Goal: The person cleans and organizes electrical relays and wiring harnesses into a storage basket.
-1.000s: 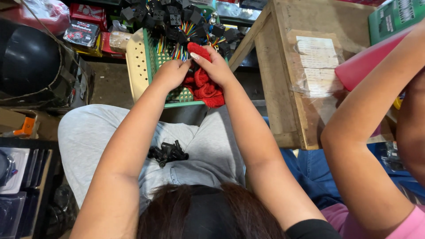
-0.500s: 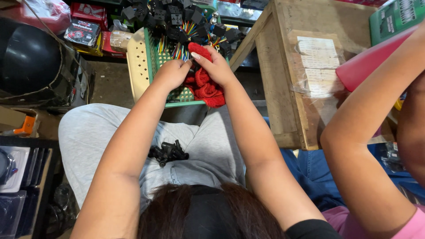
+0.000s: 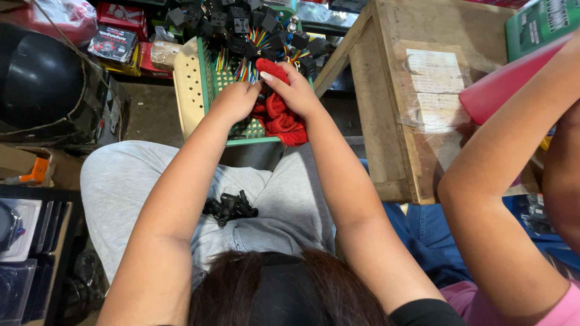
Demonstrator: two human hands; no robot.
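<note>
Two hands meet over a green basket, working at a red cloth and a small part.

The right hand [image 3: 296, 90] closes around the top of the red cloth [image 3: 281, 118], which hangs down toward the lap, its long axis running away from the body. The left hand [image 3: 235, 99] is curled shut just beside it, touching it; what it pinches I cannot tell. Both hands sit equally near. One green basket [image 3: 208, 78] holds many black connectors [image 3: 241, 24] with coloured wires, too tangled to count. One clump of black parts [image 3: 229, 208] rests on the grey lap. A second person's arm [image 3: 501, 181] crosses at right.
</note>
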